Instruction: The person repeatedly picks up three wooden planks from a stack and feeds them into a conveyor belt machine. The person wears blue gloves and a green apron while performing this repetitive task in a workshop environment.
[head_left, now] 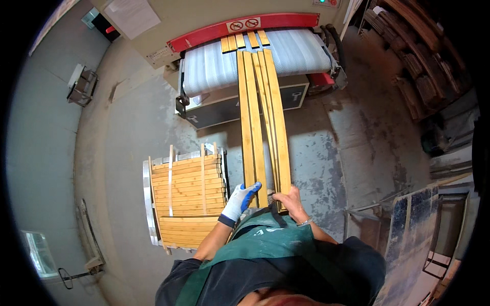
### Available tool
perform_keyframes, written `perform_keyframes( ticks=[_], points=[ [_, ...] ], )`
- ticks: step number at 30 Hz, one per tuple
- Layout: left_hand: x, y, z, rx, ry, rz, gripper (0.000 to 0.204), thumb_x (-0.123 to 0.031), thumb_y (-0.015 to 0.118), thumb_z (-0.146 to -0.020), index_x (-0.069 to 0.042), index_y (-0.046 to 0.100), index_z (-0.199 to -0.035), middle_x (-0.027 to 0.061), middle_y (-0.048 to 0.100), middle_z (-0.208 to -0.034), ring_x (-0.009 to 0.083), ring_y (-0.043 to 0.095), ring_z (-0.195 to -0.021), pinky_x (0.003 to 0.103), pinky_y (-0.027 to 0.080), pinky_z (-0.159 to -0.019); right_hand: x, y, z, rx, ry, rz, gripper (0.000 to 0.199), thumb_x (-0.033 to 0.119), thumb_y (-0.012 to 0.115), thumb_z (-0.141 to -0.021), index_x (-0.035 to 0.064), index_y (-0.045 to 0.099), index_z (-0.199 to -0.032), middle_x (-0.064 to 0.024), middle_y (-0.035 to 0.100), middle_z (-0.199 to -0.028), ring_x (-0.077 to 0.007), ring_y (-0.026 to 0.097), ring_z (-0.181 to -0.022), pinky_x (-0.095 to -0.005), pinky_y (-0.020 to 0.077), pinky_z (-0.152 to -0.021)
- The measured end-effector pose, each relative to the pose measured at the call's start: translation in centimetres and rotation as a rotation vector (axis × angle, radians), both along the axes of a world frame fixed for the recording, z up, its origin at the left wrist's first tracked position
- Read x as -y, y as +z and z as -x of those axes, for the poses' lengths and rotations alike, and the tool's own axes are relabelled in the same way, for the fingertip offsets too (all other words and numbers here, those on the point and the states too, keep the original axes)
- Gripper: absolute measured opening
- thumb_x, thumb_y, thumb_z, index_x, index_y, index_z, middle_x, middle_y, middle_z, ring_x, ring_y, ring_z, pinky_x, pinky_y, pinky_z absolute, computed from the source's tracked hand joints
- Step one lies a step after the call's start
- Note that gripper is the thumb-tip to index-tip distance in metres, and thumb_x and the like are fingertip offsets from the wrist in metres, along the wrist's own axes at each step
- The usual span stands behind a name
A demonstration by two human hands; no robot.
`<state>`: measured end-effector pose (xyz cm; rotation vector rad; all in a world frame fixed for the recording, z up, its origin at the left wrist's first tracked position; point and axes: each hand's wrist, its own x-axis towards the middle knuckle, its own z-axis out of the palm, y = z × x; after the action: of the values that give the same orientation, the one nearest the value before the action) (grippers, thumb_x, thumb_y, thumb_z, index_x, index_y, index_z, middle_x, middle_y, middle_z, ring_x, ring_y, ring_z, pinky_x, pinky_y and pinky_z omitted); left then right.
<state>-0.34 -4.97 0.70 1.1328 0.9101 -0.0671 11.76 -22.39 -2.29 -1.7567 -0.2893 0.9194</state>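
Several long, narrow wooden planks (248, 127) with dark edges stretch away from my waist, their far ends resting on a pale conveyor belt (209, 69). My left hand (239, 201), in a white and blue glove, is closed round the near end of the left planks, thumb on top. Bare, with a band at the wrist, my right hand (293, 203) grips the near end of the right planks. A narrow gap runs between the two groups. Farther off, shorter visible ends of other planks (229, 44) lie on the belt, partly hidden under a red bar (204, 36).
To my left, a stack of similar planks (189, 186) sits on a pallet with upright strips. The beige machine (153, 30) stands ahead. Piled dark boards (408, 51) are at the far right, and a worn panel (411, 229) leans at the near right.
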Motion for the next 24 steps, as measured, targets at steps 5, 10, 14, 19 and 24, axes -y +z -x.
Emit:
perform_keyframes(
  ticks=[5, 10, 14, 19, 24],
  points=[
    [-0.9, -1.6, -1.1, -0.005, 0.032, 0.005, 0.023, -0.031, 0.069, -0.100, -0.012, 0.071, -0.087, -0.0096, 0.048, -0.059, 0.0009, 0.037, -0.046, 0.024, 0.024, -0.042, -0.9, 0.4, -1.9, 0.045, 0.012, 0.017, 0.028, 0.002, 0.073, -0.079, -0.0031, 0.067, -0.106, -0.0054, 0.070, -0.093, -0.0133, 0.066, -0.081, -0.0301, 0.0543, -0.069],
    [-3.1, -3.5, 0.3, 0.410, -0.364, -0.670, 0.058, -0.003, 0.078, -0.085, 0.000, 0.056, -0.138, 0.0129, 0.058, -0.133, 0.0214, 0.056, -0.122, 0.034, 0.042, -0.104, -1.9, 2.4, -4.4, -0.238, -0.096, -0.255, 0.038, 0.003, 0.079, -0.083, -0.0047, 0.066, -0.118, -0.0084, 0.073, -0.107, -0.0163, 0.070, -0.093, -0.0302, 0.0578, -0.083],
    [-3.6, -4.1, -0.2, 0.510, -0.030, 0.232, 0.056, -0.010, 0.071, -0.093, 0.000, 0.052, -0.144, 0.0145, 0.059, -0.143, 0.0266, 0.059, -0.130, 0.040, 0.047, -0.111, -2.1, 3.2, -7.5, -0.364, -0.081, -0.322, 0.037, 0.004, 0.077, -0.085, -0.0072, 0.065, -0.119, -0.0116, 0.072, -0.109, -0.0179, 0.071, -0.095, -0.0314, 0.0590, -0.084],
    [-4.0, -3.4, -3.3, 0.364, 0.257, 0.581, 0.043, -0.027, 0.059, -0.104, -0.003, 0.056, -0.140, 0.0118, 0.067, -0.132, 0.0259, 0.068, -0.117, 0.039, 0.059, -0.097, -2.3, 3.3, -11.0, -0.520, -0.030, -0.433, 0.037, 0.003, 0.072, -0.087, -0.0083, 0.063, -0.121, -0.0138, 0.072, -0.110, -0.0217, 0.072, -0.095, -0.0344, 0.0611, -0.084],
    [-5.2, -2.2, -5.6, 0.361, 0.280, 0.596, 0.042, -0.028, 0.060, -0.103, -0.004, 0.058, -0.137, 0.0122, 0.067, -0.131, 0.0263, 0.068, -0.116, 0.040, 0.059, -0.097, -3.3, 2.6, -14.7, -0.551, 0.083, -0.392, 0.043, 0.003, 0.073, -0.086, -0.0096, 0.061, -0.126, -0.0151, 0.071, -0.114, -0.0221, 0.072, -0.100, -0.0332, 0.0608, -0.086]
  ],
)
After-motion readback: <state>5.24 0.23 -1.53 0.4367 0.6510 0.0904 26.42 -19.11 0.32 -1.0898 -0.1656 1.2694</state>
